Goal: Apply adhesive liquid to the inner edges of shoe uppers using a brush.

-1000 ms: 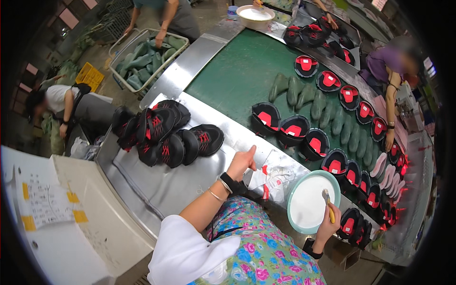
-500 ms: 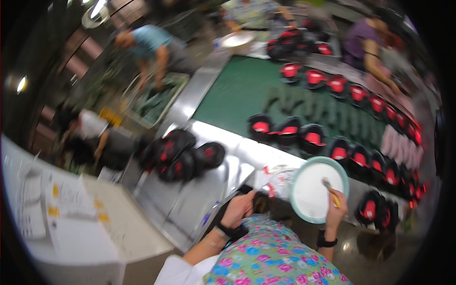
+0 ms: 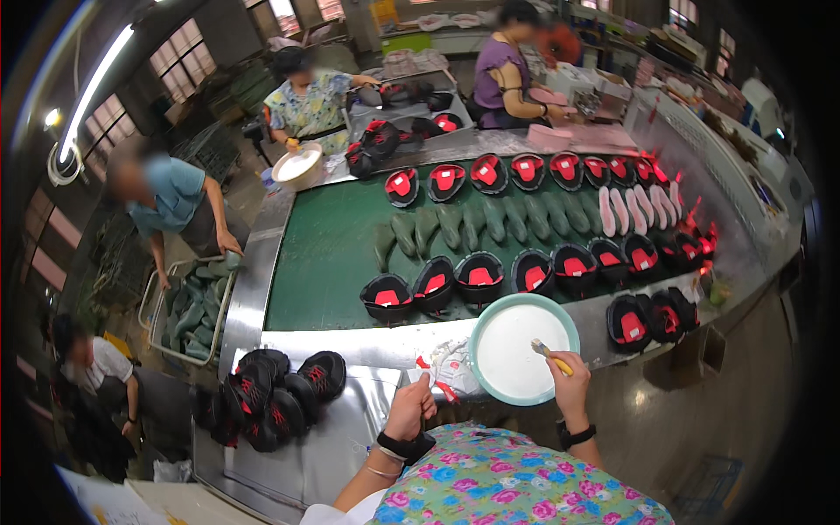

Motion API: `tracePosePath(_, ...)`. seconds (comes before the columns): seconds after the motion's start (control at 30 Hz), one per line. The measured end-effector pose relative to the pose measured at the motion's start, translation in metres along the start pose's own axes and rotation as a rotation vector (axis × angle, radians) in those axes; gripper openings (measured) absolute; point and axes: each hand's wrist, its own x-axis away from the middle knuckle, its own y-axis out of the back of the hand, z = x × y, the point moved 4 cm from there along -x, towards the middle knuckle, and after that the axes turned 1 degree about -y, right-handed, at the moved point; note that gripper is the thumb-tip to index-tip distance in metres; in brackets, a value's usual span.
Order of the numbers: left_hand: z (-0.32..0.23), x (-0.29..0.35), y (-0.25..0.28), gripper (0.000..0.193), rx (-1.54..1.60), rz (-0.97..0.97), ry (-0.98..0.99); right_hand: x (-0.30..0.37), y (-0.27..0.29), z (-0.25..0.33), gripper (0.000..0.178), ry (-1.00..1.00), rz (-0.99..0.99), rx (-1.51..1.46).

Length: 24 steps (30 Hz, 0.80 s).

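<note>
Lower right of centre, the right hand's grip (image 3: 569, 385) clasps a brush (image 3: 553, 357) over the basin (image 3: 516, 402); best wipe off excess. Left hand's grip (image 3: 409, 409): can't tell.

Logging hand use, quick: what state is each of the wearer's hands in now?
Left hand: fingers partly curled; whether it is closed on anything cannot be told.
Right hand: closed on a small yellow-handled brush, over a round turquoise-rimmed bowl.

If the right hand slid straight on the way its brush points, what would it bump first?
Probably the white stuff in the pale green bowl, or its far rim; how high the right hand is looks unclear.
</note>
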Motion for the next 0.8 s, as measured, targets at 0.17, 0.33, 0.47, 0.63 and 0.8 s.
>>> tracePosePath(0.17,0.002,-0.018,-0.005,0.034,-0.055,0.108,-0.031,0.001,-0.006,-0.011,0.013,-0.017,-0.074,0.031)
tracePosePath(0.33,0.002,-0.031,0.0,0.02,-0.106,0.15,-0.04,-0.004,-0.022,-0.05,0.015,-0.173,-0.071,0.03)
tracePosePath(0.47,0.001,-0.027,0.023,0.029,-0.139,0.187,-0.025,-0.011,-0.026,-0.021,0.014,-0.04,-0.153,0.031)
tracePosePath(0.63,0.007,-0.016,0.038,0.043,-0.105,0.101,0.081,0.013,-0.04,-0.071,0.012,-0.231,-0.09,0.082)
tracePosePath(0.8,0.016,-0.02,0.041,0.042,-0.118,0.123,0.074,0.03,-0.029,-0.089,0.011,-0.284,-0.092,0.14)
